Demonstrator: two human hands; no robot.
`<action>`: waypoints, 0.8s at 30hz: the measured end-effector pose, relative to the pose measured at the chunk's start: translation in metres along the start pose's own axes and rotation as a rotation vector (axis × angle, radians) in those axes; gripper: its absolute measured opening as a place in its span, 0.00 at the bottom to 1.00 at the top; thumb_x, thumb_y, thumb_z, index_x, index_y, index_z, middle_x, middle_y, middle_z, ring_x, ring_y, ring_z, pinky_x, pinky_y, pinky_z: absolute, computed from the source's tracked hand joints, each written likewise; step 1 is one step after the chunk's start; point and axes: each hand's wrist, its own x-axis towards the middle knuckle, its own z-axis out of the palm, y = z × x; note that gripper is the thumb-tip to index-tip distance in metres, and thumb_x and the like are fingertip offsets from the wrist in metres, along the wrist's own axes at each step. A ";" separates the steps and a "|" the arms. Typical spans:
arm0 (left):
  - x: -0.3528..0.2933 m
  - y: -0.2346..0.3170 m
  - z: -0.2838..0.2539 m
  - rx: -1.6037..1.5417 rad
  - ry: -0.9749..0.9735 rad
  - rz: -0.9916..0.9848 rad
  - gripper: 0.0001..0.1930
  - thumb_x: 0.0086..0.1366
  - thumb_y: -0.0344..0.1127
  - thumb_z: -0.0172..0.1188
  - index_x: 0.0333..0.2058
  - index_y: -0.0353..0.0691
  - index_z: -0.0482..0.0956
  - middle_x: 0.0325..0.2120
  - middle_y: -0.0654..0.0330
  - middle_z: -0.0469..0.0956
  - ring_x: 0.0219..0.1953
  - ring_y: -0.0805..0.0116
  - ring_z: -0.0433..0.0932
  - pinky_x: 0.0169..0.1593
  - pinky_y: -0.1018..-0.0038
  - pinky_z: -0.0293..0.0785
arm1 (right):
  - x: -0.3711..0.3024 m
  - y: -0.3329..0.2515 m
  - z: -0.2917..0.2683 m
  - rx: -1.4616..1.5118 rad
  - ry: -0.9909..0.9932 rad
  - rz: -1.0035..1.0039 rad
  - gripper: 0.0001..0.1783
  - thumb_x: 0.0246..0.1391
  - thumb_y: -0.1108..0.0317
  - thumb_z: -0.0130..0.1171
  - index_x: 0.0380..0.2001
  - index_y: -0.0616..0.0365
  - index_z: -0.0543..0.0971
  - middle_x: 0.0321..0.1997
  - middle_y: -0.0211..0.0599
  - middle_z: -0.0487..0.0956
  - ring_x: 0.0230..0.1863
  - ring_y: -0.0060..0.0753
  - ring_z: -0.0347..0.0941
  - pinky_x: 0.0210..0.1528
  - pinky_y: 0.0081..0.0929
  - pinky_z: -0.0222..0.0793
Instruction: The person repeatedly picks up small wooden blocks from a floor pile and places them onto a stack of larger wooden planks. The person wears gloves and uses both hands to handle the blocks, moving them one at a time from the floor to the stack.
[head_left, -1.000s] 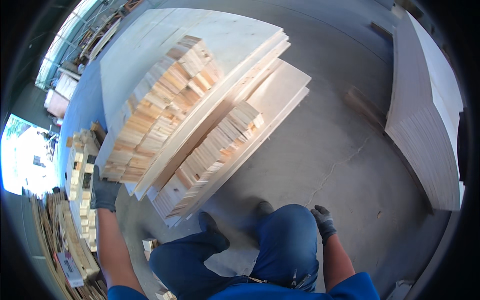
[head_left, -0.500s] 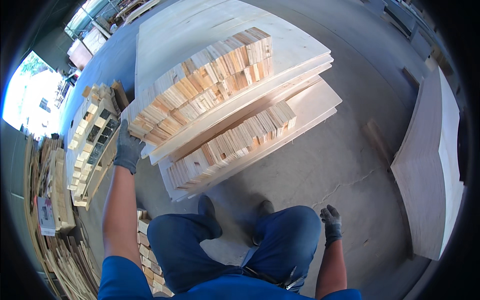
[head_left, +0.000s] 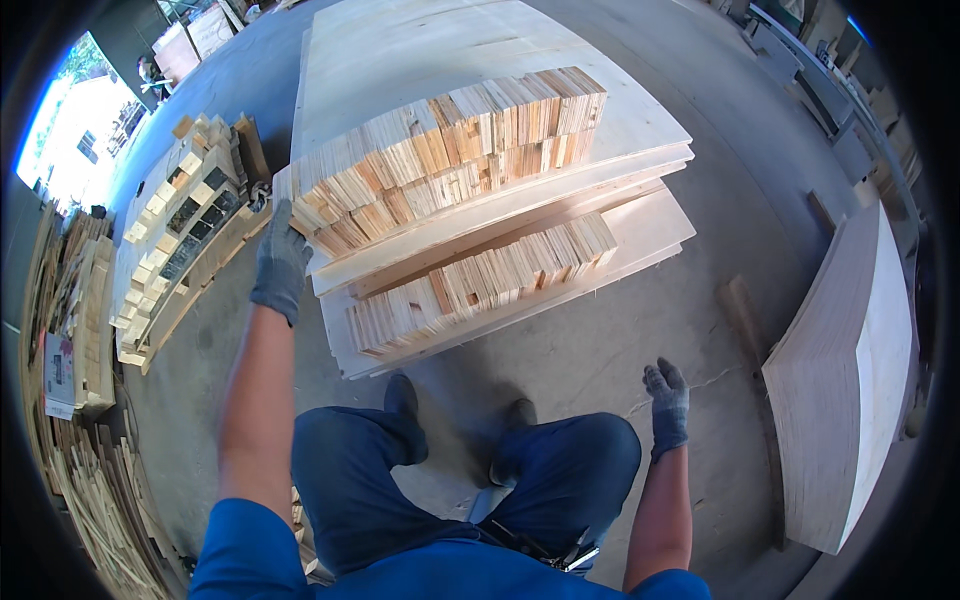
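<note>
My left hand (head_left: 282,262), in a grey glove, lies against the left end of a double-layer row of wood blocks (head_left: 440,150). Its fingers are stretched along that end; the fingertips are partly hidden. The row stands on a pale plywood stack (head_left: 400,45). A lower, shorter row of thin wood pieces (head_left: 490,283) rests on a lower plywood sheet (head_left: 650,225), nearer to me. Away from the stack, over the concrete floor at right, hangs my gloved right hand (head_left: 668,405). Its fingers are loosely bent and a little apart, with nothing in them.
At left is a pallet-like stack of wood blocks (head_left: 175,240), with thin wood strips (head_left: 105,500) nearer. A tall stack of plywood sheets (head_left: 830,390) stands at right beside a wooden beam (head_left: 740,310). My boots (head_left: 402,400) are close to the lower sheet. Far back left, a person (head_left: 150,75) stands by a bright opening.
The view has shifted, so the stacks appear further right. The upper row sits somewhat further right on its plywood, my left hand still at its end. My right hand is slightly raised.
</note>
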 end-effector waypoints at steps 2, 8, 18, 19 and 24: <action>-0.026 -0.013 -0.001 -0.023 -0.021 0.067 0.38 0.72 0.56 0.55 0.71 0.38 0.58 0.71 0.51 0.58 0.72 0.58 0.56 0.71 0.56 0.50 | 0.006 -0.027 0.020 0.077 -0.036 -0.098 0.25 0.62 0.71 0.64 0.60 0.69 0.74 0.51 0.45 0.83 0.50 0.29 0.79 0.56 0.26 0.73; -0.091 -0.082 0.004 -0.069 0.230 0.035 0.28 0.73 0.44 0.58 0.66 0.37 0.68 0.65 0.52 0.69 0.66 0.62 0.68 0.68 0.62 0.61 | -0.016 -0.134 0.120 0.010 -0.298 -0.205 0.26 0.62 0.72 0.63 0.62 0.66 0.72 0.54 0.47 0.82 0.55 0.33 0.78 0.56 0.26 0.75; -0.110 -0.091 0.056 0.304 -0.136 0.276 0.21 0.66 0.28 0.66 0.57 0.33 0.77 0.55 0.55 0.79 0.57 0.68 0.77 0.62 0.72 0.72 | -0.042 -0.143 0.243 -0.308 -0.611 -0.326 0.32 0.58 0.64 0.70 0.63 0.63 0.72 0.53 0.50 0.83 0.55 0.40 0.80 0.57 0.33 0.76; -0.109 -0.094 0.057 0.413 -0.176 0.337 0.21 0.66 0.28 0.66 0.57 0.33 0.77 0.55 0.53 0.79 0.56 0.65 0.78 0.62 0.71 0.73 | -0.045 -0.152 0.245 -0.334 -0.620 -0.346 0.32 0.58 0.63 0.70 0.63 0.63 0.73 0.53 0.50 0.83 0.54 0.41 0.81 0.57 0.33 0.76; -0.107 -0.092 0.064 0.857 -0.355 0.580 0.23 0.62 0.33 0.70 0.54 0.34 0.78 0.51 0.47 0.80 0.53 0.52 0.80 0.58 0.64 0.75 | -0.031 -0.156 0.253 -0.380 -0.647 -0.400 0.33 0.57 0.59 0.70 0.63 0.60 0.74 0.53 0.51 0.83 0.55 0.46 0.81 0.57 0.37 0.75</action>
